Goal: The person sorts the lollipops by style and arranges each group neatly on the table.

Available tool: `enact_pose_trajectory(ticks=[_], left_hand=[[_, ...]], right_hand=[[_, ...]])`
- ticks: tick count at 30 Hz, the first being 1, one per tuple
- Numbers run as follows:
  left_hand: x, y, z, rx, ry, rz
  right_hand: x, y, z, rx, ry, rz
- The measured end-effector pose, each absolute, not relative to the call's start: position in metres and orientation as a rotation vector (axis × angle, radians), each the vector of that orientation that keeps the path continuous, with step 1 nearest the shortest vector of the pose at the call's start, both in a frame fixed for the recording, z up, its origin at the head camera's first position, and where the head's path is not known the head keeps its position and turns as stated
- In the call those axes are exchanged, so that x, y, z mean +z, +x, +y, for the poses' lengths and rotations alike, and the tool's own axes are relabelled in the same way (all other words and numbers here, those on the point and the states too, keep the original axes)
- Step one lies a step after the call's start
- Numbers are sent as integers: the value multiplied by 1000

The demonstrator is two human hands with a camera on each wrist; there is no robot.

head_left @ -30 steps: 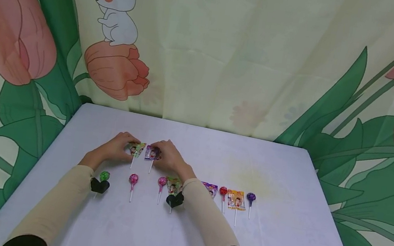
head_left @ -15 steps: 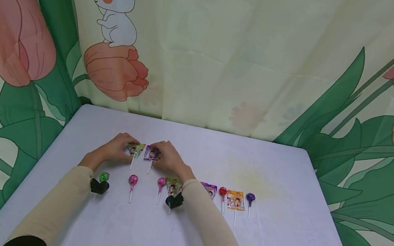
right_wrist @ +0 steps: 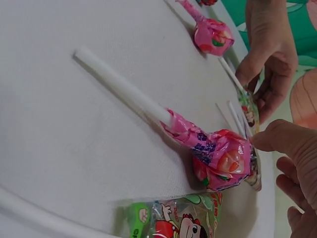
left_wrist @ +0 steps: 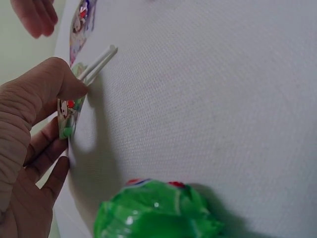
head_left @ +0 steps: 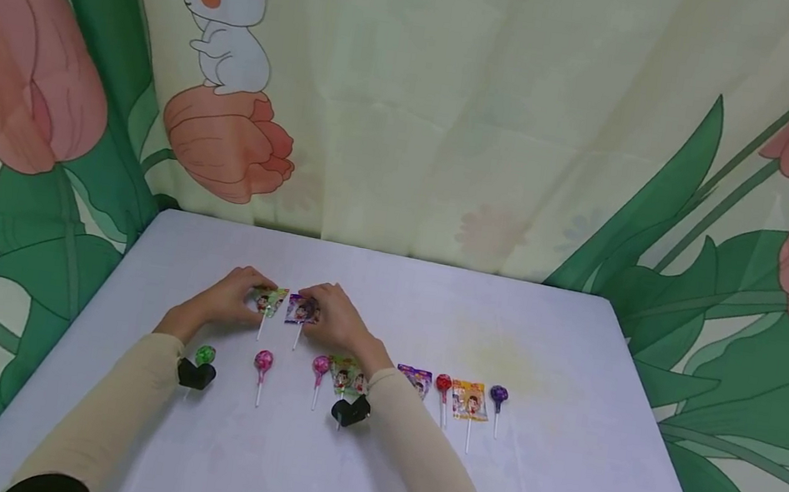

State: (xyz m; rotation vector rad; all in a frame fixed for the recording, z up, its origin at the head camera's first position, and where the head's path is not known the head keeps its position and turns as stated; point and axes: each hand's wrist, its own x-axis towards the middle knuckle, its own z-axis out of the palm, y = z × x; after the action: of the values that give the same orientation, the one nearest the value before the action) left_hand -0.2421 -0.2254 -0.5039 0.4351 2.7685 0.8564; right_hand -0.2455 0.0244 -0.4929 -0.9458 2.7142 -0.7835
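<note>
My left hand pinches a flat lollipop in a green wrapper near the far side of the table. Its thumb lies at the stick end of the wrapper, as the left wrist view shows. Just right of it, a flat lollipop in a purple wrapper lies between the thumb and index finger of my right hand. The two wrappers are close together, with a narrow gap. Both white sticks point toward me. In the right wrist view, the right thumb touches the purple wrapper's edge, while the lower fingers stay off it.
A nearer row holds a green ball lollipop, pink ones, a green flat one, a purple flat one, a red ball, an orange flat one and a purple ball. A printed curtain hangs behind the white table.
The head view has shifted slightly. Both hands and the two wrapped lollipops hold nearly the same places on the table.
</note>
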Motion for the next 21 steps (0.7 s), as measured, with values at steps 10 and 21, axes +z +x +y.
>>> enact_pose_trajectory(ticks=[10, 21], left_hand=[[-501, -241, -224, 837, 421, 2770], [-501, -239, -223, 835, 401, 2770]], right_hand=[[-489, -234, 31, -967, -863, 2683], [-480, -219, 43, -1200, -876, 2607]])
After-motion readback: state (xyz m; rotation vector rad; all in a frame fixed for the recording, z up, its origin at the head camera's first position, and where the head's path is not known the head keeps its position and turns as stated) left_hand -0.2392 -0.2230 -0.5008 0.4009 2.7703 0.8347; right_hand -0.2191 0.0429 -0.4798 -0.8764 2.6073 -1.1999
